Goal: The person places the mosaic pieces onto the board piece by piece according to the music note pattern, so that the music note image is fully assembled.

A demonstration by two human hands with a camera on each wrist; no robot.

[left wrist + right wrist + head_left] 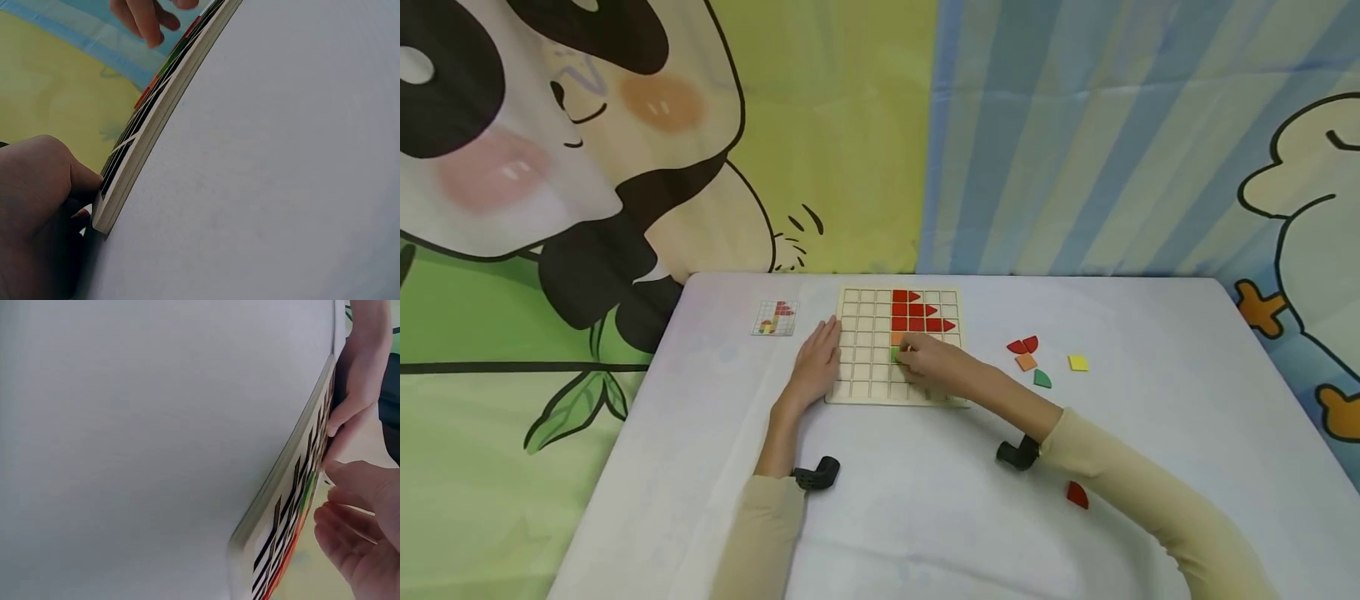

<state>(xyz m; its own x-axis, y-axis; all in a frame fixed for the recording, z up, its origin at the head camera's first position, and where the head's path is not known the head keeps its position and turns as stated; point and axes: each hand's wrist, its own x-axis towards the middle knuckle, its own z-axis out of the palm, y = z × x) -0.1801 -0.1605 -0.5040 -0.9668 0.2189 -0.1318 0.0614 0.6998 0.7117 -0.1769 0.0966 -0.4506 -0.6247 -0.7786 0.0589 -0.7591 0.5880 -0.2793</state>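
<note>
A wooden grid board (859, 372) lies on the table with red squares and triangles in its upper rows. Below them sit an orange square (897, 338) and a green piece (895, 355), partly hidden by my right hand (936, 364). That hand hovers over the board, its fingers loosely bent; no piece shows between them in the right wrist view. Against the board's left edge rests my left hand (817, 360), its fingers extended along the rim. In the left wrist view, the left thumb touches the corner of the board.
A small printed pattern card (784, 310) lies left of the board. Right of it are two red quarter-circles (1031, 342), an orange square (1026, 362), a green quarter-circle (1042, 379) and a yellow square (1078, 363). Another red quarter-circle (1077, 495) lies near the right sleeve.
</note>
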